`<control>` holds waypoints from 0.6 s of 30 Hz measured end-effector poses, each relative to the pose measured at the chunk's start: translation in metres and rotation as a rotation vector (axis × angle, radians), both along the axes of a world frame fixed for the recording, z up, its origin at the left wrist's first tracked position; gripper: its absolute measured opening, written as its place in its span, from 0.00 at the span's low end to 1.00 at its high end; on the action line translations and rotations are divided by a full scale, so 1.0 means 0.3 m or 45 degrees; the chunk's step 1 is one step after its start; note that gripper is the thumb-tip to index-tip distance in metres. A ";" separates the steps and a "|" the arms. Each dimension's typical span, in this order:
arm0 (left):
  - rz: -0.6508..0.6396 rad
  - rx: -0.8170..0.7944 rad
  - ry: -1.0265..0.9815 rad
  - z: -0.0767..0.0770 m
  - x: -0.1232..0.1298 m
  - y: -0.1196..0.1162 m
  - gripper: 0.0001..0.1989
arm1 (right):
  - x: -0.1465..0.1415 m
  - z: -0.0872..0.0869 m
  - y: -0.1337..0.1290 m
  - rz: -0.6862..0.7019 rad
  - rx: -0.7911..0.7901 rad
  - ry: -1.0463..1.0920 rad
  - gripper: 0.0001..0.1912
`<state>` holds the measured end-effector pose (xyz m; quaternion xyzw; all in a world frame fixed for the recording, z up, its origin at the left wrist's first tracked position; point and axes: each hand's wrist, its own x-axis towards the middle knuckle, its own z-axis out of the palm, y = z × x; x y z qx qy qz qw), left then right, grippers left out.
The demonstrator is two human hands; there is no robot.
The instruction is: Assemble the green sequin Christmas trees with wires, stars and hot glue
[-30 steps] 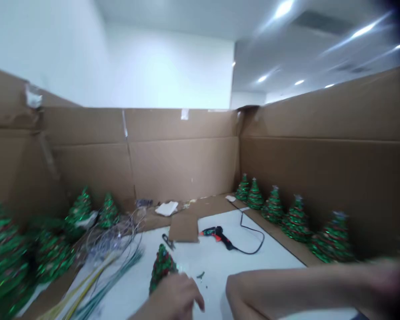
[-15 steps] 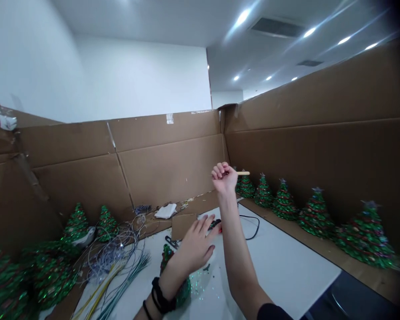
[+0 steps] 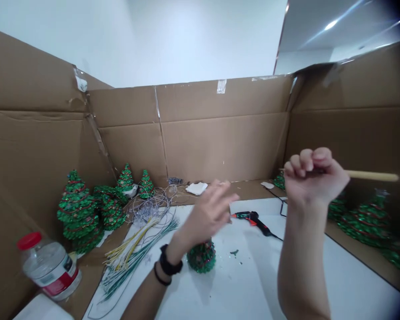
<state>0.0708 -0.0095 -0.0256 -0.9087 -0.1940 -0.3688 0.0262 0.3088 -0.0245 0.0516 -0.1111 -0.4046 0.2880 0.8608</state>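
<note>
My left hand (image 3: pixel 210 214) hovers open and blurred just above a small green tinsel cone tree (image 3: pixel 202 256), which stands on the white table surface (image 3: pixel 240 284). The fingers are spread, and a black band circles the wrist. Off to the right, my right hand (image 3: pixel 315 175) is raised in a fist, closed around a thin wooden stick (image 3: pixel 370 176) that pokes out past the little finger side. Beyond the left hand lies a black and red hot glue gun (image 3: pixel 253 221), with neither hand touching it.
Bundled green and yellow wires (image 3: pixel 133 253) and a silvery wire tangle (image 3: pixel 150 209) lie left of the hands. A plastic water bottle (image 3: pixel 48 266) lies at lower left. Several tinsel trees (image 3: pixel 76 209) stand before tall cardboard walls (image 3: pixel 220 142), with more (image 3: pixel 366 218) at right.
My right hand has risen with the stick and moved right. My left hand has lifted off the small tree, which now shows clearly. The view has swung downward and to the left.
</note>
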 end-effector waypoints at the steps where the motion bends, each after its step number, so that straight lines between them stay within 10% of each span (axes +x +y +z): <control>1: 0.143 -0.025 -0.260 0.050 -0.067 0.029 0.17 | -0.005 -0.030 -0.004 -0.012 -0.042 -0.028 0.06; 5: 0.629 -0.322 -0.761 0.060 -0.322 0.186 0.14 | -0.050 -0.133 0.032 -0.029 -0.248 -0.108 0.03; 12: 1.055 -0.839 0.090 -0.258 -0.550 0.453 0.16 | -0.155 -0.197 0.139 -0.167 -0.577 -0.405 0.04; 18: 1.245 -0.958 0.162 -0.355 -0.607 0.506 0.20 | -0.198 -0.222 0.157 -0.204 -0.650 -0.680 0.07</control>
